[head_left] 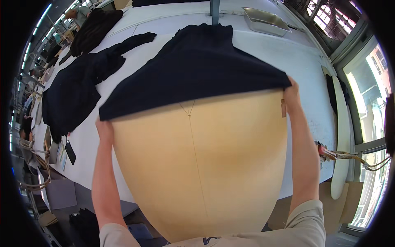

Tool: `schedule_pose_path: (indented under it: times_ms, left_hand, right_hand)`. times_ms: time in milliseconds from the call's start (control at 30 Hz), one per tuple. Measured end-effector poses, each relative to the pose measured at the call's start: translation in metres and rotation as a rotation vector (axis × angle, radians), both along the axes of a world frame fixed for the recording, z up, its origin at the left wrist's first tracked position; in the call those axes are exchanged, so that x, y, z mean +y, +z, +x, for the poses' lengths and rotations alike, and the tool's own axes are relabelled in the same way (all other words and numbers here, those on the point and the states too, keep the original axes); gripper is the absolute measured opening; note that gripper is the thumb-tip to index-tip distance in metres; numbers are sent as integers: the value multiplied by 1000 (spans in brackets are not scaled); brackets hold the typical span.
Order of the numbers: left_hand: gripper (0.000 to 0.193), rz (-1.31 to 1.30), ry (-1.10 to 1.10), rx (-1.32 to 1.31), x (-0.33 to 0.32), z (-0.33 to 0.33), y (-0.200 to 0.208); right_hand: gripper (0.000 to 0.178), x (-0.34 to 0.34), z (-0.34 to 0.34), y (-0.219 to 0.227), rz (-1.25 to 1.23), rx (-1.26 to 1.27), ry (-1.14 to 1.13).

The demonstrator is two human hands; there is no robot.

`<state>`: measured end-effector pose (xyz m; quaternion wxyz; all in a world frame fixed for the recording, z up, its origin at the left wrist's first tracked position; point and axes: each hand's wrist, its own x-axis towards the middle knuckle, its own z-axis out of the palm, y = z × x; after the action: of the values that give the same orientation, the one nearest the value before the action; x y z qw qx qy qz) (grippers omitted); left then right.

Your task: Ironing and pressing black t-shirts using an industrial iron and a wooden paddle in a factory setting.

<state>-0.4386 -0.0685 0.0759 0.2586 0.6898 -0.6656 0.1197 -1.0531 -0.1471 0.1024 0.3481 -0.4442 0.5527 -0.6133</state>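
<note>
A dark navy garment (pixel 193 68) is drawn over the far end of a large tan board (pixel 234 156), its straight edge lying across the board. A thin line runs down the board's middle, with a small V mark near the garment's edge. At the garment's left corner, my left hand (pixel 105 131) is closed on the cloth beside the board's edge, most of its fingers hidden. My right hand (pixel 292 96) grips the right corner, fingers tucked behind the fabric. Just below that hand, a small brown tab (pixel 283 108) sits on the board's right edge.
Another dark garment (pixel 72 88) lies on the white table (pixel 306 57) at left, near a black phone-like object (pixel 70 152). A metal tray (pixel 266 21) and a grey post (pixel 214 12) stand at the back. An iron-like tool with hoses (pixel 327 153) sits right. A person (pixel 80 15) is far left.
</note>
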Motion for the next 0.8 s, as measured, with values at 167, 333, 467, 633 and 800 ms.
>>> schedule_pose_path:
  times_ms: [167,333,467,633,800]
  left_hand:
    - [60,404,152,74,339,-42,-98]
    - [80,790,545,95,580,-75,-133]
    - [55,324,-276,215,413,-124,-79]
    - [48,733,-225,324,447,-112,-80]
    - [50,900,-602,436,363,-105,-21]
  right_hand:
    - [48,339,-37,-96,284,980,-219]
    - [58,560,-7,-125,473,1374,-244]
    - [54,462,82,-95,192,1068,137]
    - [37,463,48,-78,371,1112,471]
    - [55,406,18,-44,561,966,1013]
